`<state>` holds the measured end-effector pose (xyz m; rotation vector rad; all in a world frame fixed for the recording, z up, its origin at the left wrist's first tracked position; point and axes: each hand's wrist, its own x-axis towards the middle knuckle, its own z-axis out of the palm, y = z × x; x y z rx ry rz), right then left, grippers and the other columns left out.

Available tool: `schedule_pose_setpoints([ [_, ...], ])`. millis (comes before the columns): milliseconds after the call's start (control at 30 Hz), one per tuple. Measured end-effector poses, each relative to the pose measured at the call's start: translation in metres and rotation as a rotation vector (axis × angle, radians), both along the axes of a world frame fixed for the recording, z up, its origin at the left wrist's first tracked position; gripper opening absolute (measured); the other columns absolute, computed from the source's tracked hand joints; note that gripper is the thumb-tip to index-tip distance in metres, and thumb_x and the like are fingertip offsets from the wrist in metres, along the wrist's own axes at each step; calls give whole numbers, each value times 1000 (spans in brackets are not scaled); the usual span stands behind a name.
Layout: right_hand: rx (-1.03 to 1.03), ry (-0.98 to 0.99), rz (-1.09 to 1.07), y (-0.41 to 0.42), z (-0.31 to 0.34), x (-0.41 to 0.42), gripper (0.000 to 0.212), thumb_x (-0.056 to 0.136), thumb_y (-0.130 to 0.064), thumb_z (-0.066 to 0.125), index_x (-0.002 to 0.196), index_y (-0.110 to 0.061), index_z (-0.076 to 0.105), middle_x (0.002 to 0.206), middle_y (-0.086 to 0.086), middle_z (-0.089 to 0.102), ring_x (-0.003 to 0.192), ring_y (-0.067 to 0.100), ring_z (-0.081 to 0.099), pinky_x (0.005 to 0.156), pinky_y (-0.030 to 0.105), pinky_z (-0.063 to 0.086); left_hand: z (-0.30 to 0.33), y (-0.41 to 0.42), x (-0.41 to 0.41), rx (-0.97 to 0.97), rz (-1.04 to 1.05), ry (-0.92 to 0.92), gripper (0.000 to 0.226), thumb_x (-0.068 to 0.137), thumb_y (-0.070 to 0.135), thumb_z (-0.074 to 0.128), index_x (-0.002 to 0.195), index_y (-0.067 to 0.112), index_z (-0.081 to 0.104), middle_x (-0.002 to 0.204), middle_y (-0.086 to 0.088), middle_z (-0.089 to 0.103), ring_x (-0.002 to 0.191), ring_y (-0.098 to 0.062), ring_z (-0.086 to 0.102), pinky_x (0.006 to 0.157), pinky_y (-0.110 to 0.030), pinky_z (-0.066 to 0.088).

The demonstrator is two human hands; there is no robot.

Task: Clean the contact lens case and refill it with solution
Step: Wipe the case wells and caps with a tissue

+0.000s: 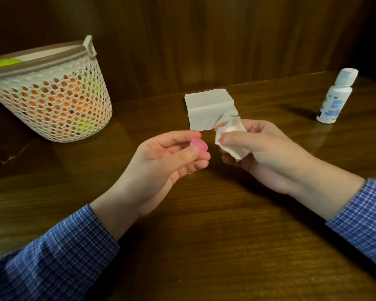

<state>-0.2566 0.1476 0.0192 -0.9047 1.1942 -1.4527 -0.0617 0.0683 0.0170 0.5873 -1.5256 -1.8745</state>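
Two forearms in blue checked sleeves reach over the wooden table [204, 235], hands raised mid-table and nearly meeting. The left hand [167, 161] curls thumb and fingertips round a pink lens-case piece [199, 144]; the right hand [267, 153] clutches a crumpled tissue [230, 140] just beside it. Behind lie a folded tissue [206, 107], a perforated basket [52, 92] far left, and the solution bottle [335, 96] upright near the right edge.

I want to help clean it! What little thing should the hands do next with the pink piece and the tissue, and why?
Probably bring the two together and wipe. The left hand pinches the pink piece, the right hand grips a crumpled tissue just beside it, not touching yet. The solution bottle stands capped, far right, so refilling seems to come later.
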Motion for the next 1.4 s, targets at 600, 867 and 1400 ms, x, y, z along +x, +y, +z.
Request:
schedule_pose_setpoints([
  [600,218,-202,-386,-23,1,-41,34,82,-9,82,108,-17,61,120,12,63,101,24,64,48,22,52,33,-46,-68,-880,16,-674,17,86,23,83,103,19,80,77,8,74,58,5,64,55,-8,49],
  [867,213,-169,-376,-27,-4,-46,32,80,-12,85,100,-20,62,114,11,63,88,20,62,50,22,53,20,-63,-93,-1107,-130,-957,9,92,27,76,96,19,79,79,6,72,68,-5,64,64,-17,49],
  [1400,37,308,-254,-20,-14,-36,28,67,-22,95,89,-19,77,81,-5,77,70,8,70,58,21,55,35,-50,-69,-494,-99,-572,26,88,44,72,94,21,80,73,6,71,60,-8,53,50,-25,38],
])
